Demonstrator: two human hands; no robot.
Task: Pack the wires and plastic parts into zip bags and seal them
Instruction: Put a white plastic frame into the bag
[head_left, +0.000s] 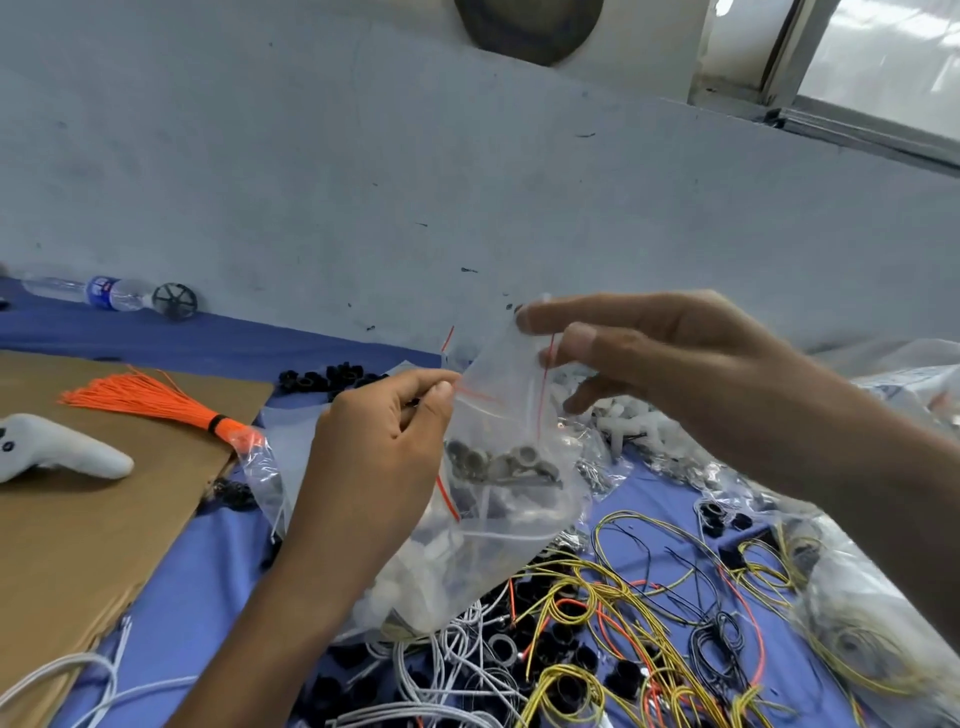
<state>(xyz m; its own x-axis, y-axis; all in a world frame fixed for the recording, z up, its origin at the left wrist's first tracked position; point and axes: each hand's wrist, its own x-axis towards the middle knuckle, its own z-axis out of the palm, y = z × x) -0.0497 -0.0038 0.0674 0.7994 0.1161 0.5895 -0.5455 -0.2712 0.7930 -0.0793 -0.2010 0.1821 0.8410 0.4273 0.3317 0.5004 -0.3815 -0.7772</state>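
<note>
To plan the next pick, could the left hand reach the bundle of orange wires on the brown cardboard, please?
Probably yes, once freed: the left hand pinches the clear zip bag, but nothing blocks the orange wire bundle.

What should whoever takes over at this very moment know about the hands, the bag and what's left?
Left hand pinches one side of the mouth of the clear zip bag with red stripe; right hand pinches the other side, holding it above the blue cloth.
Done: grey plastic rings and white pieces are inside.
Left: the mouth looks unsealed, so press it shut. Loose yellow, black, orange and white wires and black plastic parts lie unbagged.
</note>
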